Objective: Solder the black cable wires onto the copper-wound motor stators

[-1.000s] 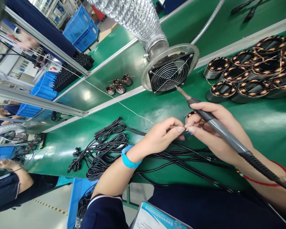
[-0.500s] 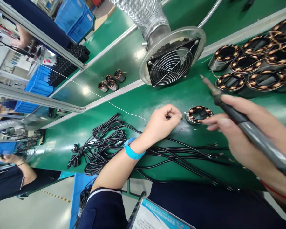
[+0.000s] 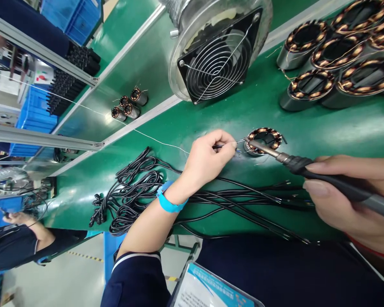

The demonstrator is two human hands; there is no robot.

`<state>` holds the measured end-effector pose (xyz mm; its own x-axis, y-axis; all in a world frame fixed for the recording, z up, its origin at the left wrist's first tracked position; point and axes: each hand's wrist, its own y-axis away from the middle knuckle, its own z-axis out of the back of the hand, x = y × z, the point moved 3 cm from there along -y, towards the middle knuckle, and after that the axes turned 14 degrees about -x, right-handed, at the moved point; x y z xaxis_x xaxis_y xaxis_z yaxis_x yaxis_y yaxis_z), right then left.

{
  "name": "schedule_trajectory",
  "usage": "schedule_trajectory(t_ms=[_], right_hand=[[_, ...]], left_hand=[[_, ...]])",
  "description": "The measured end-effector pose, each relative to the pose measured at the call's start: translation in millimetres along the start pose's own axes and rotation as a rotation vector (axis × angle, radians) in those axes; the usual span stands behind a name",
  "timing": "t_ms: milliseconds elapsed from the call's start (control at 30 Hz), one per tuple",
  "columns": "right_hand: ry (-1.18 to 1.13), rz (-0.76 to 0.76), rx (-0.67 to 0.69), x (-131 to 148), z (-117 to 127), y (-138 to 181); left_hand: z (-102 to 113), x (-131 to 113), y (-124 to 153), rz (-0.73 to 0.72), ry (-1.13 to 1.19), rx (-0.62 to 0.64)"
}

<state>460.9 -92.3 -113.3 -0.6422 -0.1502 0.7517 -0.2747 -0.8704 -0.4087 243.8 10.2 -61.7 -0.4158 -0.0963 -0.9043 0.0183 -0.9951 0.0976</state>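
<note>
Just right of the frame's centre, a small stator coil [image 3: 264, 138] with copper windings sits on the green desk [image 3: 339, 132]. The left hand [image 3: 208, 157] reaches in from the lower middle, its fingers [image 3: 228, 140] pinched tight on a thin wire lead [image 3: 224, 146] held just left of the coil. The right hand [image 3: 348, 196] comes in from the right edge, clenched around the grey handle of a soldering iron [image 3: 336, 184] - the iron's metal tip lies across the near rim of the coil, right at the end of the pinched lead. Whether tip and lead actually touch is too small to tell.

A blue wristband [image 3: 168, 204] circles the left wrist. Under both forearms a bundle of black cables [image 3: 137, 192] spreads over the desk toward the lower left. Above the coil, at top centre, stands a round fume fan [image 3: 216, 59] with a wire grille. More stators [image 3: 336, 55] are packed together in the upper right corner, and three small ones [image 3: 128, 106] stand on a lane left of the fan. At the lower left edge, another person's hand [image 3: 22, 219] shows - well apart from the work. A printed card [image 3: 208, 290] lies at the bottom centre.
</note>
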Motion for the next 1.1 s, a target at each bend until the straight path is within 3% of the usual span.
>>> schedule_trajectory(t_ms=[300, 500, 667, 933, 1100], right_hand=[[-0.004, -0.056, 0.033, 0, 3, 7], [-0.025, -0.070, 0.066, 2, 5, -10], [-0.125, 0.063, 0.201, 6, 4, -31], [-0.137, 0.105, 0.043, 23, 5, -30], [-0.104, 0.137, 0.171, 15, 4, -34]], left_hand=[[0, -1, 1, -0.058, -0.053, -0.010], [3, 0, 1, -0.122, -0.038, -0.027], [3, -1, 1, -0.131, -0.069, -0.035], [2, -2, 1, -0.156, -0.085, -0.031], [2, -1, 0, -0.156, -0.101, -0.037]])
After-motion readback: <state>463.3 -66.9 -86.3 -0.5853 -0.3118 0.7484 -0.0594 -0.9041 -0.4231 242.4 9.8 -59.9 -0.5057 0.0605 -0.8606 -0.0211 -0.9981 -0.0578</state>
